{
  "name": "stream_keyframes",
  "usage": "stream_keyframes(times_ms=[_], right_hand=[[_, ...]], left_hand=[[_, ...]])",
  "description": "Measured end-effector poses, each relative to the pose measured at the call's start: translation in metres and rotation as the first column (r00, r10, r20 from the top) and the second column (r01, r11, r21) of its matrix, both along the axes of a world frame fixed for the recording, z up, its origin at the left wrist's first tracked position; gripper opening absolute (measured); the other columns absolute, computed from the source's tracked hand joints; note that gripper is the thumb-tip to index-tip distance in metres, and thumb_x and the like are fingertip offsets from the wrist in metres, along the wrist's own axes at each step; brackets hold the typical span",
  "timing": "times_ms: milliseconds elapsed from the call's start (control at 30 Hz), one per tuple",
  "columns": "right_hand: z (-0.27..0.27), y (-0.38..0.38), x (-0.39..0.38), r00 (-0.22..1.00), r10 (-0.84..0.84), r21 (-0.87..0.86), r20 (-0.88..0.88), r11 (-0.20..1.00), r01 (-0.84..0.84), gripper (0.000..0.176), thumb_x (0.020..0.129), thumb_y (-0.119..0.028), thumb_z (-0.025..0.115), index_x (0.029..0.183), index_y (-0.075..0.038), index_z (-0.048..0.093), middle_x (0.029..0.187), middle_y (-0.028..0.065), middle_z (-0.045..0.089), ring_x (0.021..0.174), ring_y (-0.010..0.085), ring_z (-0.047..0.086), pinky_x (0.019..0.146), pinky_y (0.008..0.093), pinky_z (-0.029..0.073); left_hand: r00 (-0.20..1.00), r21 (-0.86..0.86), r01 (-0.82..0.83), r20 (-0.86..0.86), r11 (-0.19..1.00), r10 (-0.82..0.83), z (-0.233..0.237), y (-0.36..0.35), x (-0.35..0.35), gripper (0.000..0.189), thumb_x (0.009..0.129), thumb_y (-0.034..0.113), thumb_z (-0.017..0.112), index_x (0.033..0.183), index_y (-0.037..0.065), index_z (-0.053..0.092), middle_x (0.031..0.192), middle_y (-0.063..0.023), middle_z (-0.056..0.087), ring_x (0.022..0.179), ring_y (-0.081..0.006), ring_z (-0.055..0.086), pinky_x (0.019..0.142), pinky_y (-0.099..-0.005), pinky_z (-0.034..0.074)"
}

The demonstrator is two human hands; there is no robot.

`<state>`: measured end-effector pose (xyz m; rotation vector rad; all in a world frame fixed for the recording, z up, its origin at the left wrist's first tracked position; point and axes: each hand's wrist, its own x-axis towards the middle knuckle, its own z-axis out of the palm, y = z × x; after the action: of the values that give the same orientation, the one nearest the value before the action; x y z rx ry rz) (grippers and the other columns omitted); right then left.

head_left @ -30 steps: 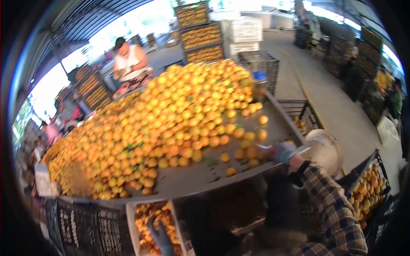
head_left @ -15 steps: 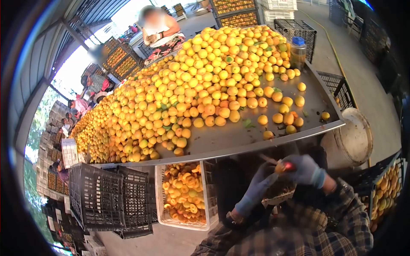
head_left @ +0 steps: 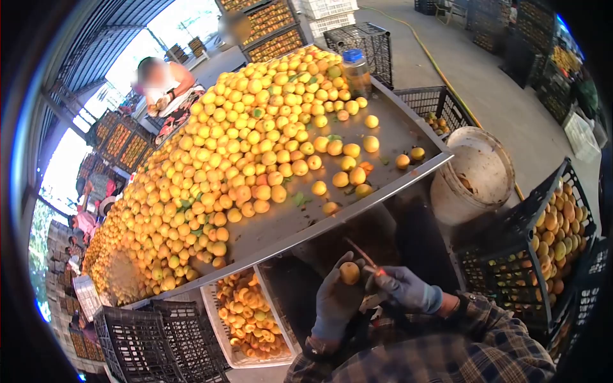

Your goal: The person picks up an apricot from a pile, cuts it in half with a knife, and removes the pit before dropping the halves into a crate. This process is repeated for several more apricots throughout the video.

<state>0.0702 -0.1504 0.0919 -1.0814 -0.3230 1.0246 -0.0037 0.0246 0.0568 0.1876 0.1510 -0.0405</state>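
The metal table (head_left: 408, 134) is filling the middle of the view, and a heap of apricots (head_left: 255, 140) is covering most of its top. To the table's right, a black crate (head_left: 498, 265) is holding more fruit; below its near edge, a white crate (head_left: 216, 322) is holding what look like opened apricot pieces (head_left: 252, 319). A pale bucket (head_left: 442, 195) is standing off the table's right corner, and a blue-capped jar (head_left: 357, 73) is resting near its far right edge. In front of the table, the gloved left hand (head_left: 338, 300) is cupping one apricot (head_left: 349, 272), fingers mostly curled, while the gloved right hand (head_left: 408, 288) is wrapping its fingers closely round a thin knife (head_left: 361, 253), whose blade is pointing tableward. One second ago the right hand was reaching over the table; now both hands are meeting before it, suggesting that reaching is giving way to close work, the left hand apparently steadying the fruit alone.
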Motion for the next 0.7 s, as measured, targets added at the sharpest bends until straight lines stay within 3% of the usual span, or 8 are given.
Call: stream_keyframes(times_ms=[33,100,233,333,400,500,633,700], right_hand=[[-0.01,-0.003,-0.004,1.0,-0.012,-0.004,0.003,1.0,0.012,0.041,0.1,-0.043,0.051,0.104,-0.004,0.062,0.066,-0.0059,0.05,0.056,0.003,0.042,0.052,0.0196,0.033],[-0.025,-0.007,-0.009,0.993,0.061,0.031,-0.1,0.998,-0.058,0.037,0.099,-0.037,0.056,0.115,-0.003,0.06,0.094,-0.0024,0.062,0.074,0.0037,0.056,0.067,0.0174,0.046],[-0.03,-0.008,-0.011,0.996,0.046,0.015,-0.07,0.999,-0.045,0.039,0.098,-0.036,0.057,0.115,-0.001,0.06,0.091,-0.0003,0.062,0.077,0.0064,0.059,0.072,0.023,0.052],[-0.048,-0.01,-0.015,0.998,0.056,-0.032,-0.031,0.998,-0.057,0.041,0.098,-0.037,0.058,0.116,0.0,0.059,0.09,-0.0006,0.06,0.077,0.0065,0.057,0.073,0.0234,0.052],[-0.051,-0.011,-0.017,0.998,0.005,-0.01,-0.068,1.0,-0.005,0.041,0.099,-0.037,0.057,0.117,0.0,0.059,0.088,-0.0015,0.059,0.076,0.0059,0.055,0.071,0.0224,0.05],[-0.043,-0.013,-0.015,0.993,-0.063,-0.008,-0.096,0.998,0.062,0.04,0.099,-0.038,0.055,0.116,-0.001,0.059,0.084,-0.0031,0.056,0.074,0.005,0.05,0.068,0.0211,0.047],[-0.037,-0.019,-0.015,0.991,-0.126,-0.007,-0.052,0.992,0.126,0.037,0.101,-0.038,0.052,0.11,-0.003,0.059,0.081,-0.0035,0.053,0.072,0.0046,0.047,0.065,0.0211,0.042],[-0.034,-0.023,-0.015,0.994,-0.097,0.019,-0.048,0.995,0.098,0.036,0.101,-0.038,0.053,0.109,-0.003,0.058,0.081,-0.0033,0.053,0.071,0.0051,0.047,0.066,0.0215,0.043]], left_hand=[[1.0,-0.004,0.012,0.003,1.0,-0.012,0.001,-0.006,0.0,0.046,0.098,0.023,0.052,0.138,0.001,0.043,0.128,-0.0175,0.056,0.12,-0.0304,0.053,0.107,-0.0441,0.04],[0.993,0.041,-0.027,-0.114,0.999,0.032,0.002,-0.015,-0.001,0.045,0.101,0.026,0.05,0.138,0.001,0.044,0.132,-0.0162,0.054,0.129,-0.0313,0.047,0.112,-0.0456,0.035],[0.992,0.033,-0.005,-0.124,0.999,0.009,-0.001,-0.024,-0.006,0.046,0.102,0.032,0.048,0.137,0.002,0.044,0.134,-0.016,0.054,0.134,-0.0315,0.044,0.112,-0.0451,0.035],[0.979,0.089,0.004,-0.204,0.996,0.014,-0.007,-0.029,-0.009,0.042,0.102,0.035,0.047,0.133,0.006,0.05,0.127,-0.0148,0.058,0.125,-0.0281,0.051,0.107,-0.0451,0.04],[0.993,0.313,0.046,-0.117,0.949,-0.009,-0.015,-0.031,-0.01,0.04,0.103,0.033,0.047,0.133,0.007,0.05,0.124,-0.0129,0.059,0.121,-0.0257,0.054,0.105,-0.0449,0.042],[0.989,0.452,0.063,-0.151,0.89,0.007,-0.007,-0.031,-0.009,0.039,0.102,0.031,0.049,0.134,0.009,0.049,0.122,-0.0112,0.059,0.117,-0.0249,0.056,0.102,-0.0438,0.045],[0.99,0.381,0.088,-0.133,0.921,-0.039,-0.002,-0.029,-0.009,0.038,0.102,0.03,0.05,0.135,0.011,0.048,0.123,-0.0111,0.058,0.118,-0.0259,0.055,0.1,-0.0425,0.047],[0.994,0.262,0.073,-0.103,0.962,-0.047,0.004,-0.032,-0.009,0.038,0.101,0.028,0.051,0.135,0.012,0.048,0.127,-0.0114,0.055,0.119,-0.0265,0.054,0.1,-0.0418,0.047]])
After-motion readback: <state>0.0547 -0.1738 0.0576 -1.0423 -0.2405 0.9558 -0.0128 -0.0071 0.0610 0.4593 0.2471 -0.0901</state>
